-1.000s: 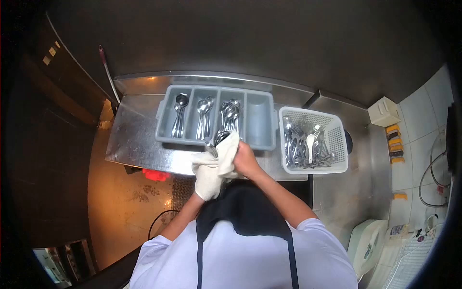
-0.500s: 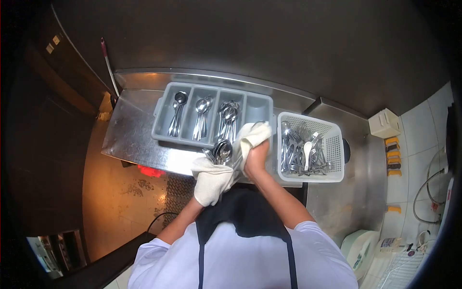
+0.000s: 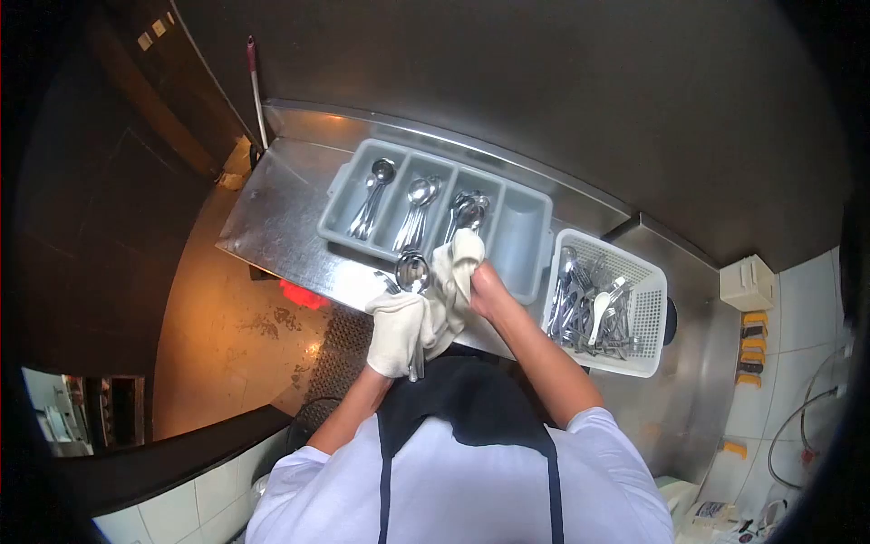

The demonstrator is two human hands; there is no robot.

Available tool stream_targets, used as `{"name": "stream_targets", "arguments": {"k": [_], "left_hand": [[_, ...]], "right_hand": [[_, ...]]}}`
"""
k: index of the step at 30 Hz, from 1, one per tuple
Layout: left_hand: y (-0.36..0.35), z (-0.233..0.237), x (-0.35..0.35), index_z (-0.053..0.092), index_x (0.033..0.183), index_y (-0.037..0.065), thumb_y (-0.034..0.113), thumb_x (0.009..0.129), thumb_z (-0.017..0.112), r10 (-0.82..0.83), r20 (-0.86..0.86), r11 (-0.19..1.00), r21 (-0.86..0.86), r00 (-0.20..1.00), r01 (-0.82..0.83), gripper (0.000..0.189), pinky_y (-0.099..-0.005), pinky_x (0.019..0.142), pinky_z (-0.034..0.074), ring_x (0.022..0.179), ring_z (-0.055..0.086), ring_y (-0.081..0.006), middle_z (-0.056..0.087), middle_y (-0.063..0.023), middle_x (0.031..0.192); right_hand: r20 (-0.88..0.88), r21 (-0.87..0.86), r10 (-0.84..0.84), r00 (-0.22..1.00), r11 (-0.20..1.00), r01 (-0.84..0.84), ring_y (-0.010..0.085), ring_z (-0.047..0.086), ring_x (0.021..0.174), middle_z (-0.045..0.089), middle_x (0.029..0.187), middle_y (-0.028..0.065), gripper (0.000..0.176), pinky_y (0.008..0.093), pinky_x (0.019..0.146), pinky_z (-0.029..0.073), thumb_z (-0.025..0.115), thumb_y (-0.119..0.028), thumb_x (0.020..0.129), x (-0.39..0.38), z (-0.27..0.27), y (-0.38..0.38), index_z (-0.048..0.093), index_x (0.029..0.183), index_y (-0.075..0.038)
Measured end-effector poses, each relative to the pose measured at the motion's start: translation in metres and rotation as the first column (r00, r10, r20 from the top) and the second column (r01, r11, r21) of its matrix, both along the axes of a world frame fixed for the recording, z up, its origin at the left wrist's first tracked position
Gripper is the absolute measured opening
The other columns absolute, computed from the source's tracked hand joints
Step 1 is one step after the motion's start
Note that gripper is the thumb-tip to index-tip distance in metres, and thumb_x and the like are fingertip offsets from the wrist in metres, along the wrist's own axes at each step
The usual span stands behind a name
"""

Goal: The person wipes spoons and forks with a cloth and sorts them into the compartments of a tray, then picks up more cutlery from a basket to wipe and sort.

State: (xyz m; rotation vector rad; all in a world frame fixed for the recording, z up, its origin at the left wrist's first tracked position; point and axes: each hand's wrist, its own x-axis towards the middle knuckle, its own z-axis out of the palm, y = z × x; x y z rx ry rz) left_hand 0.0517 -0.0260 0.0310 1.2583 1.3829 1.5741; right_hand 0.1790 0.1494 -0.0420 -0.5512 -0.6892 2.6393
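Observation:
My left hand, covered by a white cloth, is closed round a bunch of metal spoons. Their bowls point up and away from me, and handles stick out below the cloth. The other end of the cloth is gripped in my right hand, at the near edge of a grey cutlery tray. Just beyond that hand, a shiny spoon bowl lies over the third compartment; the cloth hides where its handle ends. Ladle-like spoons and spoons lie in the two left compartments.
To the right of the tray, a white perforated basket holds mixed cutlery and a white spoon. Both stand on a steel counter against a dark wall. A white box sits at the far right, and a red item lies below the counter's front edge.
My right hand with the cloth has shifted from the tray's right compartment to the third one. The view has turned, so tray and basket appear further right and tilted.

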Motion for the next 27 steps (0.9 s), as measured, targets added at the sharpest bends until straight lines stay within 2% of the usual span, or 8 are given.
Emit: {"name": "stream_targets", "arguments": {"k": [3,10,15,20,21,23,24,27], "left_hand": [[-0.003,-0.027,0.011,0.060,0.069,0.005,0.017,0.093,0.061,0.031,0.625,0.974,-0.193,0.780,0.117,0.027,-0.0266,0.043,0.035,0.047,0.047,-0.0112,0.055,-0.0004,0.060],[-0.002,-0.042,0.012,0.063,0.076,0.004,0.012,0.094,0.062,0.194,0.259,0.970,-0.196,0.946,-0.145,0.019,-0.0277,0.050,0.042,0.058,0.054,-0.0108,0.059,-0.0023,0.067],[-0.009,-0.018,-0.002,0.055,0.069,0.005,0.007,0.092,0.059,-0.084,-0.182,0.996,-0.032,0.980,0.080,0.024,-0.0312,0.054,0.041,0.059,0.051,-0.0132,0.055,-0.0025,0.066],[-0.013,0.004,-0.005,0.050,0.065,0.005,0.007,0.091,0.059,0.060,-0.541,0.988,0.151,0.839,0.026,0.027,-0.0333,0.052,0.039,0.055,0.046,-0.0143,0.050,-0.0023,0.063],[-0.015,0.000,-0.005,0.051,0.067,0.005,0.009,0.090,0.060,-0.011,-0.150,0.998,0.052,0.989,0.019,0.025,-0.0331,0.053,0.040,0.056,0.048,-0.0159,0.051,-0.0034,0.064],[-0.020,-0.019,-0.003,0.054,0.070,0.003,0.012,0.088,0.063,-0.023,0.647,0.987,-0.106,0.762,0.120,0.021,-0.0328,0.055,0.042,0.058,0.051,-0.0190,0.053,-0.0056,0.065],[-0.022,-0.031,0.003,0.059,0.079,0.003,0.017,0.088,0.062,0.306,0.047,0.947,-0.120,0.951,-0.299,0.017,-0.0310,0.055,0.044,0.059,0.055,-0.0197,0.056,-0.0065,0.068],[-0.027,-0.044,-0.018,0.061,0.084,0.005,0.014,0.091,0.060,0.410,-0.375,0.911,0.119,0.832,-0.395,0.011,-0.0296,0.051,0.045,0.058,0.056,-0.0162,0.057,-0.0052,0.070]], "right_hand": [[0.375,0.463,-0.184,0.909,0.886,-0.011,0.0145,0.067,0.090,0.071,0.096,0.0075,0.027,0.0301,0.081,0.053,0.053,-0.018,0.099,-0.012,0.043,-0.046,0.065,0.116,-0.001],[0.336,0.903,-0.388,0.858,0.392,-0.177,0.0185,0.069,0.084,0.074,0.093,0.0134,0.024,0.0353,0.077,0.054,0.051,-0.005,0.093,-0.023,0.038,-0.060,0.067,0.106,0.007],[0.161,0.979,-0.675,0.720,0.201,-0.030,0.0263,0.072,0.085,0.073,0.087,0.0162,0.023,0.0379,0.074,0.054,0.046,-0.001,0.091,-0.022,0.043,-0.050,0.066,0.099,0.007],[0.144,0.842,-0.761,0.633,0.430,0.325,0.0171,0.066,0.086,0.071,0.094,0.0082,0.016,0.0350,0.077,0.053,0.053,-0.006,0.094,-0.028,0.041,-0.034,0.066,0.099,0.002],[0.221,0.764,-0.714,0.664,0.550,0.337,0.0175,0.066,0.087,0.071,0.096,0.0083,0.016,0.0347,0.077,0.053,0.053,-0.006,0.095,-0.030,0.039,-0.041,0.066,0.101,0.002],[0.349,0.562,-0.587,0.731,0.755,0.338,0.0181,0.067,0.089,0.070,0.100,0.0086,0.018,0.0341,0.078,0.053,0.053,-0.007,0.095,-0.040,0.034,-0.065,0.065,0.105,0.003],[0.300,0.645,-0.503,0.811,0.733,0.216,0.0179,0.067,0.089,0.070,0.101,0.0085,0.020,0.0333,0.078,0.053,0.053,-0.009,0.096,-0.046,0.025,-0.090,0.065,0.108,0.003],[0.339,0.560,-0.177,0.924,0.827,-0.047,0.0170,0.067,0.090,0.069,0.102,0.0092,0.024,0.0319,0.078,0.053,0.053,-0.013,0.098,-0.055,0.051,-0.101,0.065,0.113,0.002]]}}
